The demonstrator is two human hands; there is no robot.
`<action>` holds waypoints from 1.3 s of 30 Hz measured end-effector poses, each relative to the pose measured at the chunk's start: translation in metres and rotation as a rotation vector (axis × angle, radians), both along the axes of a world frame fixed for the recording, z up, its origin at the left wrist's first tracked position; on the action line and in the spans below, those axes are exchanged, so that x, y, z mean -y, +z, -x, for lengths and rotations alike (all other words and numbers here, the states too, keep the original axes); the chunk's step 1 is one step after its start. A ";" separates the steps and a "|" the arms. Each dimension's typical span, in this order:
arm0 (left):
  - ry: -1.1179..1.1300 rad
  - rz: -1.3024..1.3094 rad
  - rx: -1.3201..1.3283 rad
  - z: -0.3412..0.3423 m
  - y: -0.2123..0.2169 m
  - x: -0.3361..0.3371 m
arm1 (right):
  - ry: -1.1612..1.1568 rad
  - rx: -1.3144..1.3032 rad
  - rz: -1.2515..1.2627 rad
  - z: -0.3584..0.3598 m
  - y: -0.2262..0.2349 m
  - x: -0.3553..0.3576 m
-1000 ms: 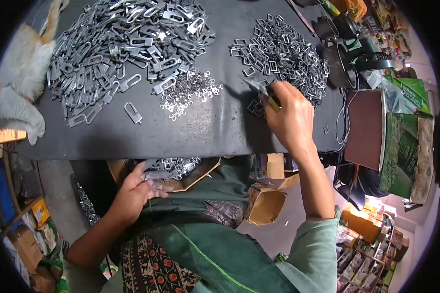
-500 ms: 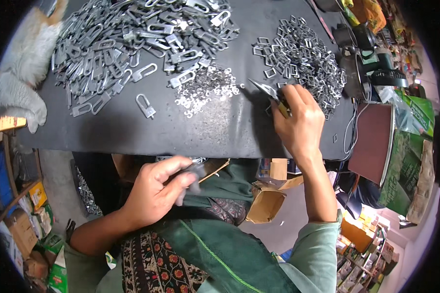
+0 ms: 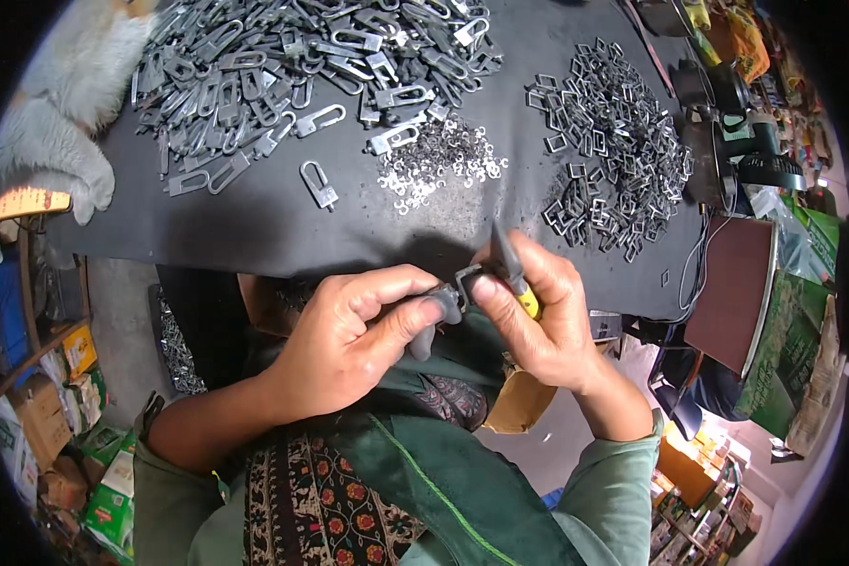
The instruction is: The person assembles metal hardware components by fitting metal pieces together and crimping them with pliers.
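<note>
Just off the table's front edge, my two hands meet. My left hand (image 3: pixel 354 335) is closed on a dark grey piece (image 3: pixel 423 345) with rounded ends, mostly covered by the fingers; its exact kind cannot be made out. My right hand (image 3: pixel 547 316) grips pointed-nose pliers (image 3: pixel 506 255) with a yellow handle, their tip pointing up and away. Thumb and fingers of that same hand also pinch a rectangular metal ring (image 3: pixel 464 276), which is up against the grey piece. Where they touch is partly hidden.
Looped metal pieces (image 3: pixel 245 80) are heaped at the far left, with one single looped piece (image 3: pixel 318 185) nearer. Small C-shaped clips (image 3: pixel 439 160) lie mid-table, rectangular rings (image 3: pixel 623 141) at the right. A pale furry animal (image 3: pixel 66 141) rests at the left edge; a small fan (image 3: pixel 769 165) stands right.
My right hand has come from beside the ring pile, left and nearer, and now holds a rectangular ring along with the pliers. My left hand has moved right to meet it.
</note>
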State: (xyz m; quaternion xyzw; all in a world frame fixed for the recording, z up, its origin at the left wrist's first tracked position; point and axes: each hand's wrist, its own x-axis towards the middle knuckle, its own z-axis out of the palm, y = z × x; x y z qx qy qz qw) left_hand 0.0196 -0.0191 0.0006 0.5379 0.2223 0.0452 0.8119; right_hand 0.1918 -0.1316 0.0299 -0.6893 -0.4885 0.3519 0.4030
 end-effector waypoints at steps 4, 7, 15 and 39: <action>-0.075 0.250 -0.111 0.002 0.001 -0.005 | 0.161 0.138 -0.034 -0.006 -0.002 0.003; 0.055 -0.409 0.048 0.002 -0.019 0.008 | 0.141 0.045 0.096 0.004 -0.001 0.003; -0.262 -0.195 -0.030 0.010 -0.002 -0.018 | 0.041 -0.108 0.171 0.020 -0.002 0.012; -0.035 -0.435 0.002 0.039 -0.014 -0.016 | 0.465 1.392 -0.105 -0.053 0.001 -0.041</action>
